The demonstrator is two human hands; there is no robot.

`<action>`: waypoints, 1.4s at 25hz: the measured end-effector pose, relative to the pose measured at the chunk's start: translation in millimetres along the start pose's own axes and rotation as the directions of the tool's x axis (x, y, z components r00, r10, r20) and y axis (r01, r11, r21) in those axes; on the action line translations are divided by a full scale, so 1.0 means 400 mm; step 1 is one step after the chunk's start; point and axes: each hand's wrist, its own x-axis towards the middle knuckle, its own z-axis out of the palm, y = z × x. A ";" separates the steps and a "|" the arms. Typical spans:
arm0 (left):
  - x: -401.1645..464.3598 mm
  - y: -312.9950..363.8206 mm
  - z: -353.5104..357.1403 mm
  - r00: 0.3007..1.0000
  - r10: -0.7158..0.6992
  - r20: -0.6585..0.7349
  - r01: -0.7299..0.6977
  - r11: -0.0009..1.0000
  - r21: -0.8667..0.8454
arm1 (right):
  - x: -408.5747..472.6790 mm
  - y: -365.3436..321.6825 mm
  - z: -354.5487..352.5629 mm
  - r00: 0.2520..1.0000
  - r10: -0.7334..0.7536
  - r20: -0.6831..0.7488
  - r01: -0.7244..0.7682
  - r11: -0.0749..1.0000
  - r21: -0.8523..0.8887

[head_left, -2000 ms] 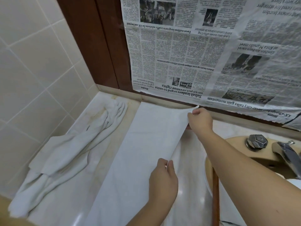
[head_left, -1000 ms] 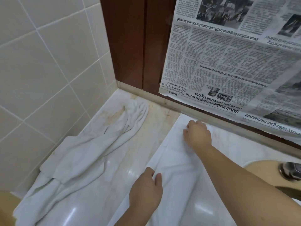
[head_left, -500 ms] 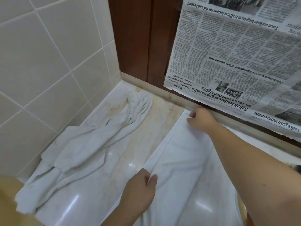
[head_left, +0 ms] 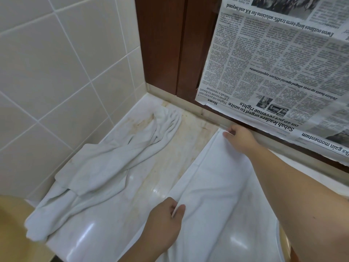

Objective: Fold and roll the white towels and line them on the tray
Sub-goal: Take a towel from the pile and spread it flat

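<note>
A white towel (head_left: 217, 188) lies lengthwise on the pale marble counter (head_left: 170, 167), folded over with its left edge doubled. My left hand (head_left: 164, 222) pinches that left edge near the front. My right hand (head_left: 239, 138) grips the towel's far corner by the back ledge. A second white towel (head_left: 105, 167) lies crumpled and twisted along the tiled wall at the left. No tray is in view.
Newspaper (head_left: 279, 72) hangs over the dark wood panel (head_left: 170, 44) behind the counter. Beige wall tiles (head_left: 56, 63) close off the left side. A tan surface (head_left: 11, 224) shows at the lower left past the counter's front edge.
Both hands carried the towel's right edge over to the left, folding it lengthwise, and now hold it down at the left edge. My view has swung left, away from the tap.
</note>
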 end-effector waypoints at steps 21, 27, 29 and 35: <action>0.018 -0.011 -0.003 0.996 -0.060 -0.064 0.057 0.998 -0.040 | -0.020 -0.035 0.121 0.937 -0.158 -0.311 0.004 0.897 -0.442; -0.018 -0.022 -0.006 0.999 -0.018 -0.037 0.019 1.000 0.024 | -0.044 -0.069 0.130 0.935 -0.241 -0.259 0.055 0.823 -0.566; -0.045 -0.033 -0.008 0.999 -0.022 -0.026 0.023 1.000 0.007 | -0.055 -0.071 0.132 0.961 -0.194 -0.198 0.060 0.845 -0.532; -0.189 -0.100 -0.023 1.000 -0.013 0.026 0.014 1.000 -0.028 | -0.084 -0.081 0.125 0.987 -0.103 -0.119 0.026 0.854 -0.519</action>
